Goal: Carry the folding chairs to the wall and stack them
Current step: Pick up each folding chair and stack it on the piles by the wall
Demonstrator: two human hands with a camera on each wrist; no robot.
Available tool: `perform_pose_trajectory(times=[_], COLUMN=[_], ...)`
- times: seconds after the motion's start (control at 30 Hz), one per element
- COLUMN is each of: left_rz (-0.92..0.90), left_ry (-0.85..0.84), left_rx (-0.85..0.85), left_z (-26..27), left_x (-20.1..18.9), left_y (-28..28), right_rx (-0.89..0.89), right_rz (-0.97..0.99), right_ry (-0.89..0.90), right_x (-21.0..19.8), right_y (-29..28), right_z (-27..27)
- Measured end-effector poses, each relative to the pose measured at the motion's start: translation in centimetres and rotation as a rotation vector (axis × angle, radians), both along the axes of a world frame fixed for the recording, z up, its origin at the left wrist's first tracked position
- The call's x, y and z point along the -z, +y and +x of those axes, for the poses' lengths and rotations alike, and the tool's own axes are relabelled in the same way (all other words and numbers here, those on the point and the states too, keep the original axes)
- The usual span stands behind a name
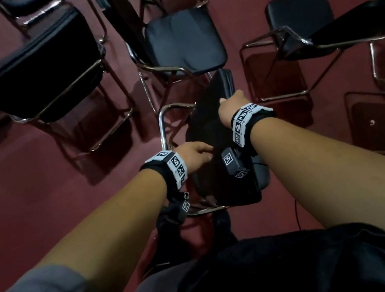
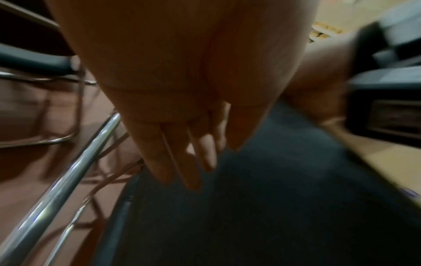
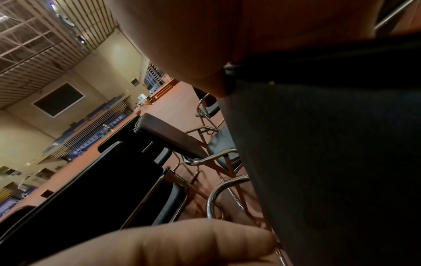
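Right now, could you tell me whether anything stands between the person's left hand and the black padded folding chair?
Nothing visible does. The left hand already reaches the black padded folding chair, fingers straight over its pad, while the right hand grips the far edge.

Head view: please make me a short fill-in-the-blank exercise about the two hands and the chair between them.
1. The right hand grips the dark ____ of the nearest chair.
2. The left hand reaches it with fingers ____.
3. The floor is ____ in colour.
Missing words: panel; straight; red
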State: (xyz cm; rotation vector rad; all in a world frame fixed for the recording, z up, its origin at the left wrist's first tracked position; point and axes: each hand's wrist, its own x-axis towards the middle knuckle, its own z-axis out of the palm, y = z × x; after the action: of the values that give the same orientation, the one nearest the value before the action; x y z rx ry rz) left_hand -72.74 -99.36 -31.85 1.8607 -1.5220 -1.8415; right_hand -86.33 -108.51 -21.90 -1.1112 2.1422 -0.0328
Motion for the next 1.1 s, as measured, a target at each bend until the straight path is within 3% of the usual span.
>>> perform_pose_trajectory(times=[0.1, 0.33, 0.6, 0.7, 0.9, 1.1], left_rz=[0.0, 0.115, 0.288, 0.339, 0.433, 0.471], left_ry=[-0.15, -0.595, -0.429, -0.374, -0.233, -0.128], left_rx=[-0.108, -0.288, -0.42, -0.441, -0.527, -0.537], left_z=[0.2, 1.6, 2.9, 3.4, 4.5, 2.0], left_x=[2.4, 6.6, 10.8, 10.4, 8.4, 5.9], left_y=[-1.6, -2.8, -1.8, -2.1, -1.8, -0.8], right_rx=[0.028, 0.03, -0.029, -0.091, -0.022, -0.111], right_rz=[-0.074, -0.051, -0.032, -0.003, -0.05, 0.041], right_ry=[0.022, -0.006, 0.021, 0.034, 0.004, 0.033], right_x=[0.8, 2.0, 2.0, 1.5, 1.5, -0.1], right_y=[0.3, -0.7, -0.6, -0.7, -0.5, -0.1], right_z=[0.0, 0.3, 0.4, 0.3, 0.3, -1.3])
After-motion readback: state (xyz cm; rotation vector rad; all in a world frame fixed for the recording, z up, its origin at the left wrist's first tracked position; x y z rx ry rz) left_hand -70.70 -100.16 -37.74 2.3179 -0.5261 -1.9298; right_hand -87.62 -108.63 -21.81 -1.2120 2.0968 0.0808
